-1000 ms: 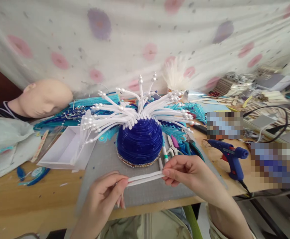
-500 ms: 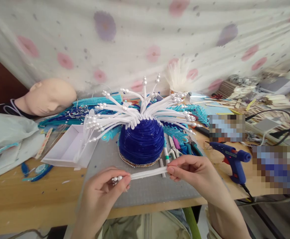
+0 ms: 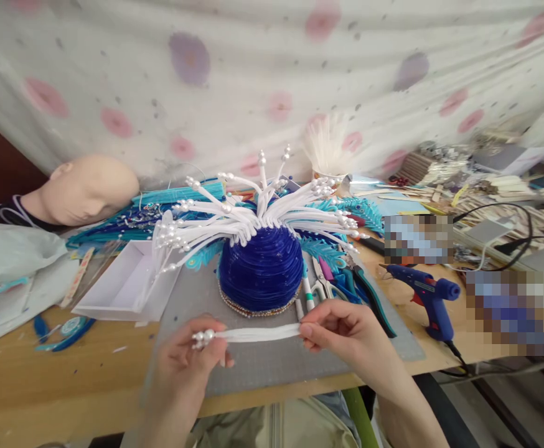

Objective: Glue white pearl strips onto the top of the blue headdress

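Stretched between my hands is a small bundle of white pearl-tipped stems [image 3: 262, 333], roughly level above the mat. My left hand [image 3: 190, 354] pinches it at the pearl end, and a cluster of pearls pokes out past the thumb. At the other end my right hand [image 3: 342, 333] grips the plain tips between thumb and fingers. Just beyond stands a dark blue dome-shaped headpiece [image 3: 260, 270] with a beaded lower rim. Many white stems with pearl ends [image 3: 295, 214] fan out from its top, and turquoise feather-like pieces [image 3: 323, 247] show at its sides.
On the grey cutting mat [image 3: 272, 367], scissors [image 3: 323, 283] and pliers [image 3: 370, 298] lie right of the dome. A blue glue gun [image 3: 428, 295] stands farther right. At left are a white box [image 3: 99, 302] and a mannequin head [image 3: 83, 190]. Craft sticks pile up at back right.
My hands have drawn a little farther apart, so more of the white bundle shows between them and its strands look more spread. The whole view has shifted slightly.
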Available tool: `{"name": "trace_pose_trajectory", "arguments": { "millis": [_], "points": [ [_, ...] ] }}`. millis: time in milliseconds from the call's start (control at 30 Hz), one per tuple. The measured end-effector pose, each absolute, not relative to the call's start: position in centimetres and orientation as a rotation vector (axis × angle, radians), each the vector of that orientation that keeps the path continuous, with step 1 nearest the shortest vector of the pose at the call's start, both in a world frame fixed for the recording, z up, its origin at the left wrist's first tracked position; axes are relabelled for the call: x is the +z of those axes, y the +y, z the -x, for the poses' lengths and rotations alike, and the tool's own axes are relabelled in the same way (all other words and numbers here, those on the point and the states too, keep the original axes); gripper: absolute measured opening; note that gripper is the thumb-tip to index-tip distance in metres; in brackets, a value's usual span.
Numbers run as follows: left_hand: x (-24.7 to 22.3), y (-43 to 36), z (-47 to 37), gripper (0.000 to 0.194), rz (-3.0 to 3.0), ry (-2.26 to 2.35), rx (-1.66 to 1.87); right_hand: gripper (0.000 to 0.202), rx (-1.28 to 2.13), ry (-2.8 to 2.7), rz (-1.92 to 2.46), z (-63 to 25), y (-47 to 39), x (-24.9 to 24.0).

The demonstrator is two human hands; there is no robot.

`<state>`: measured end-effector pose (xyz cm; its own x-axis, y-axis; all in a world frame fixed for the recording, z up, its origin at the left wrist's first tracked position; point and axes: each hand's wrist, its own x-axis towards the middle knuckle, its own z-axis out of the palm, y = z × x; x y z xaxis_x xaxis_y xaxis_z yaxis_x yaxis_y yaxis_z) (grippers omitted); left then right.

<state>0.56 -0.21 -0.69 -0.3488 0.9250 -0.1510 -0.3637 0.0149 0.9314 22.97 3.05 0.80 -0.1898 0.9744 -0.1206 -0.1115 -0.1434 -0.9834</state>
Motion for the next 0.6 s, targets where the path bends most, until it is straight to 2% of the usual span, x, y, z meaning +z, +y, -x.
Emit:
{"name": "trace_pose_trajectory", "arguments": {
  "millis": [100, 233, 367, 533, 600],
  "points": [
    [-0.5, -0.3, -2.0, 0.040, -0.528, 1.119, 1.521, 0.023, 1.568, -1.103, 1.072, -21.9, 2.7, 0.6],
    [-0.8, -0.4, -3.9, 0.041, -0.558, 1.124, 1.454, 0.025, 1.677, -1.020, 1.014, -20.4, 2.4, 0.5],
    [-1.4, -0.1, -4.3, 0.030, -0.800, 1.193, 1.453, 0.029, 1.680, -0.993, 1.003, -19.4, 2.3, 0.3],
    [-1.7, 0.3, -2.8, 0.010, -1.401, 1.348, 1.489, 0.024, 1.580, -1.040, 1.068, -18.9, 2.4, -0.3],
    [-1.5, 0.3, -2.4, 0.008, -1.572, 1.407, 1.475, 0.022, 1.532, -1.076, 1.130, -18.9, 2.4, -0.6]
  ]
}}
